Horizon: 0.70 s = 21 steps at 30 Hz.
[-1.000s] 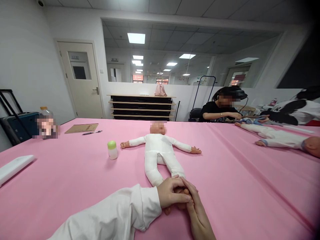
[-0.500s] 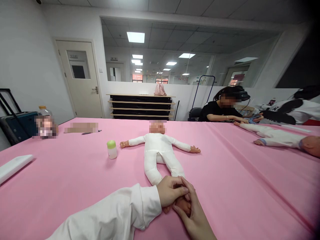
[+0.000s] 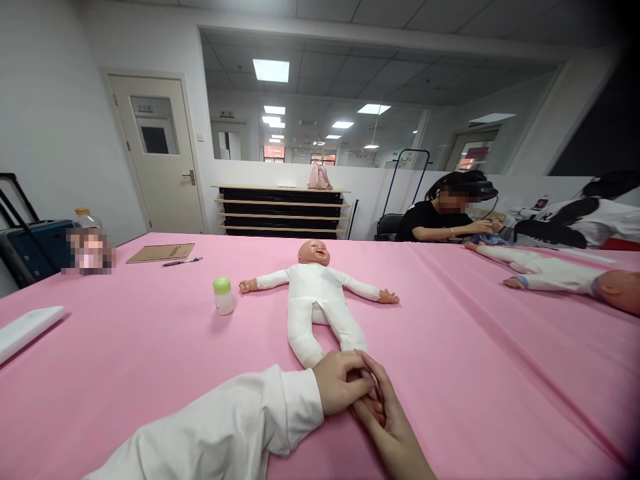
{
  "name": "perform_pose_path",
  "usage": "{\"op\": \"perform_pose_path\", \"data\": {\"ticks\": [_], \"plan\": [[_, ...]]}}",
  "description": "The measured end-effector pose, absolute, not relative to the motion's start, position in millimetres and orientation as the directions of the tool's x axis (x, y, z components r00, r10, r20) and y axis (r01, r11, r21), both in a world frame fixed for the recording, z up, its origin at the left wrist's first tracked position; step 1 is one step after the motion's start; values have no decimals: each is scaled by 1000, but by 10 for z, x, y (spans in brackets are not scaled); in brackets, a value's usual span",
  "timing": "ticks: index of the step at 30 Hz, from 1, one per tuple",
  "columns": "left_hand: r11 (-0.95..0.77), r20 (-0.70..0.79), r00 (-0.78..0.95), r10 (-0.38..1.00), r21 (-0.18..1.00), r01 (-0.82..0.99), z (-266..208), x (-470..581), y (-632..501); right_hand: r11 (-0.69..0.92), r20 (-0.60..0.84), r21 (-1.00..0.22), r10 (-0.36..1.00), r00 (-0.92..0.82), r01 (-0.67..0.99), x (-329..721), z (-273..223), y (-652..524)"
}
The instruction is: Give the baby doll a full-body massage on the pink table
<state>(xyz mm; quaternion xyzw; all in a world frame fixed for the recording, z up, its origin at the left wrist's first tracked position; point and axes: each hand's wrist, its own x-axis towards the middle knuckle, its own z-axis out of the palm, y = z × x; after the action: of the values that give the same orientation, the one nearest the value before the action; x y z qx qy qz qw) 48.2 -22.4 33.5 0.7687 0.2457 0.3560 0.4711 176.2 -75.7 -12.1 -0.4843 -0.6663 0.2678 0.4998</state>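
doll (image 3: 316,285) flat on its back on the pink surface (image 3: 165,340), head (image 3: 314,253) at 12 o'clock, left hand (image 3: 340,381) and right hand (image 3: 393,420) cupped together round one foot (image 3: 379,409) at like 5 o'clock

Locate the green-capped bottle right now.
In the head view, the bottle stands on the pink cloth left of centre, just left of one outstretched arm of the doll, nearer than the pen.
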Motion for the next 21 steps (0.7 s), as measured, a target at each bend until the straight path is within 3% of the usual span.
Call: {"op": "perform_pose_path", "data": {"ticks": [3,6,11,15,21], "plan": [[-634,444,606,660,762,133,304,490,-251,369,408,-818,913,-7,441,1794,-178,-794],[-712,480,621,620,677,187,281,499,-272,316,391,-799,919,43,512,1845,-261,-834],[-739,487,636,599,643,203,261,524,-269,294,354,-782,935,3,550,1942,-359,-889],[-765,532,637,558,627,147,236,526,-260,306,326,-817,944,-47,490,2029,-365,-955],[-808,686,498,531,587,54,226,461,-279,128,135,-866,991,-20,483,2348,-295,-1099]]}}
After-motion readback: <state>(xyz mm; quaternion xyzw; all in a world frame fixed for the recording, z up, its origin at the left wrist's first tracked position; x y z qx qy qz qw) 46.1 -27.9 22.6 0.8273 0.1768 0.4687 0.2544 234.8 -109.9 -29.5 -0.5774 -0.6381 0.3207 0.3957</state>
